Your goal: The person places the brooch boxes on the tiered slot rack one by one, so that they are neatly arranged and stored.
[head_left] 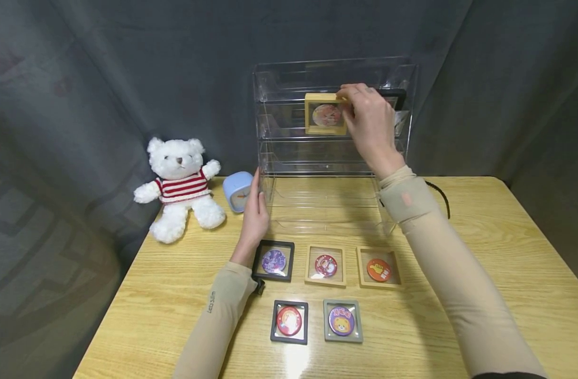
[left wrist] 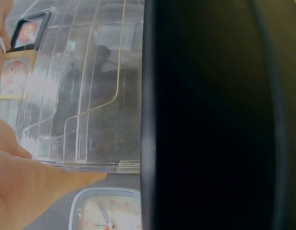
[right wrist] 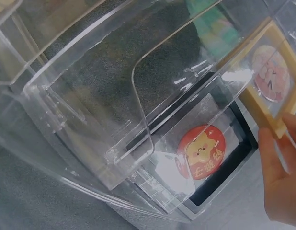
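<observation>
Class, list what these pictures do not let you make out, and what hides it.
Head: part of the black frame on the clear rack, behind the right hand.
Head: right edge of the blue clock, behind the left hand.
Left wrist: part of the clock's dial, cut off by the bottom edge.
Left wrist: whatever lies behind the large dark shape.
Right wrist: one corner of the held wooden frame, cut off by the right edge.

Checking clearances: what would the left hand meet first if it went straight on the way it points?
Probably the dark curtain behind, though depth is unclear: the left hand points along the side of the clear rack, beside the blue clock.
</observation>
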A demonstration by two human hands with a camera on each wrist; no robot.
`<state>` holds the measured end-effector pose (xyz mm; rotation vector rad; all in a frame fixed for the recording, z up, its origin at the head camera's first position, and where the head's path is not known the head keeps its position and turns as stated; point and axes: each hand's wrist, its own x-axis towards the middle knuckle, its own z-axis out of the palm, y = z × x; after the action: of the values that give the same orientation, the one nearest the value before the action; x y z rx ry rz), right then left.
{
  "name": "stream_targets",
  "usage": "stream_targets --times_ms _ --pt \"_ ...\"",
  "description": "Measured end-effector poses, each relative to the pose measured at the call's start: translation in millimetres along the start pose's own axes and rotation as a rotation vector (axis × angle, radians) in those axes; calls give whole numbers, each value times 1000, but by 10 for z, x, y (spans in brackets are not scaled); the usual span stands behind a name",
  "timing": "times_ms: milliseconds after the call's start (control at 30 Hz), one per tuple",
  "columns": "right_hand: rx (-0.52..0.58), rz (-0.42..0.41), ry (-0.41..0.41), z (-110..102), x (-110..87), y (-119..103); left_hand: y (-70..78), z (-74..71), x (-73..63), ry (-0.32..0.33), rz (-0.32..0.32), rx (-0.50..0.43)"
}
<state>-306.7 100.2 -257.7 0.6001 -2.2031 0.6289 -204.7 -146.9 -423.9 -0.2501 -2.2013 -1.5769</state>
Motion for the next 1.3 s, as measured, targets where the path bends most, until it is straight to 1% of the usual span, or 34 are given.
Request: stream_targets --times_ms 200,333,467,633,767,900,1100,1300 --pt "-30 8 -32 -82 -45 -1 -6 6 -4 2 2 0" --pt "-21 14 -22 -146 -80 6 -4 -4 6 -5 -13 7" --pt "-3 -2 -16 -180 -103 12 -6 -24 19 -7 -33 15" --pt "14 -28 7 -203 -138 12 -22 -40 14 -7 -31 15" --pt "47 -10 23 -290 -222 29 -22 -12 4 -11 -20 -3" --pt "105 46 33 -433 -390 104 -17 23 8 -15 -11 -5" --pt "194 140 49 -661 -745 245 -29 46 37 -32 -23 15" --pt "255 206 45 -826 -1078 363 -24 47 48 -30 -28 11"
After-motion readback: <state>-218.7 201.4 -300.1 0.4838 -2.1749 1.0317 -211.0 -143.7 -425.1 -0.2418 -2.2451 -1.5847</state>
